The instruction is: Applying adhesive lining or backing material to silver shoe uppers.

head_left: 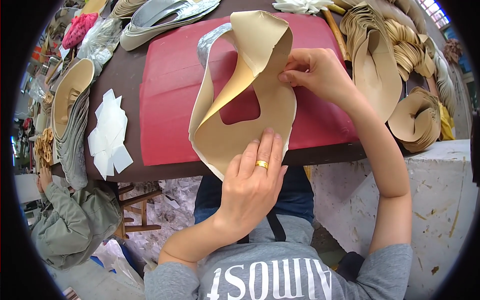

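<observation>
A tan shoe upper (222,137) with a silver-grey outer face stands curved on a red mat (170,120), its tan lining turned up and its far flap folded over. My left hand (252,172), a gold ring on one finger, lies with fingers stretched flat on the near part of the lining. At the piece's right edge, my right hand (315,75) has thumb and forefinger brought together in a pinch on the lining. Whether a small scrap sits between those fingertips cannot be made out.
White cut sheets (109,132) lie left of the mat. Stacked uppers (72,135) stand farther left, with more tan stacks (372,65) at right. A wooden-handled tool (335,32) lies at the mat's far right. Another person's sleeve (75,220) shows at lower left.
</observation>
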